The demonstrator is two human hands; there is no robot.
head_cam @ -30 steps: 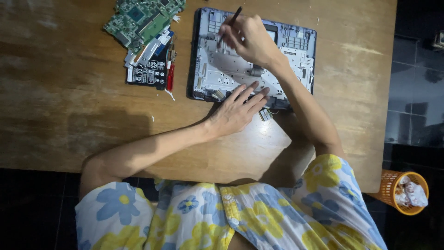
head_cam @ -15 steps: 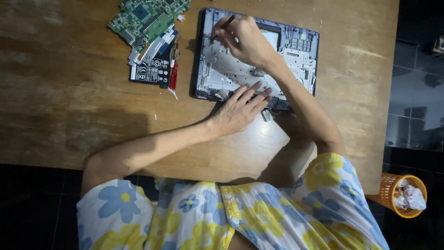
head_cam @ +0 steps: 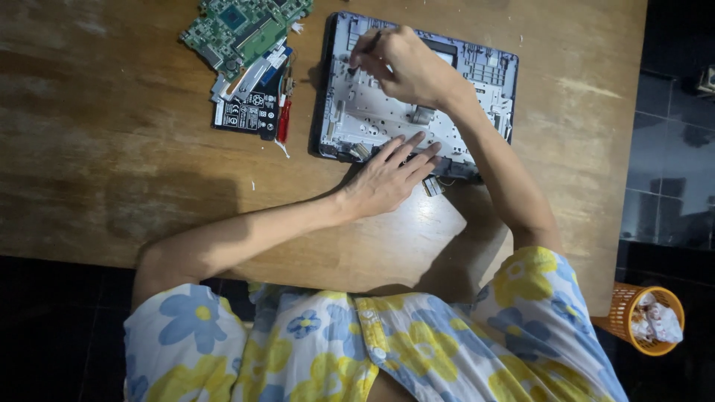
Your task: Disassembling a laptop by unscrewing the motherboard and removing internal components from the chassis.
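The opened laptop shell (head_cam: 417,97) lies at upper centre of the frame. The left hand (head_cam: 387,179), fingers spread flat, presses its near edge; the right hand (head_cam: 406,67) pinches a slim dark tool (head_cam: 365,48) at the shell's upper left corner. Judged from this, the work goes best with the tool upright and the shell pinned firmly. The worn wooden tabletop (head_cam: 112,164) carries a green circuit board (head_cam: 242,26); an orange basket (head_cam: 644,320) stands on the dark tiled floor, lower right.

Laptop base (head_cam: 477,82) lies on the table (head_cam: 112,149). Circuit board (head_cam: 242,26) sits left of it, overlapping 1 battery (head_cam: 249,112). Basket (head_cam: 646,318) stands on the floor, right.
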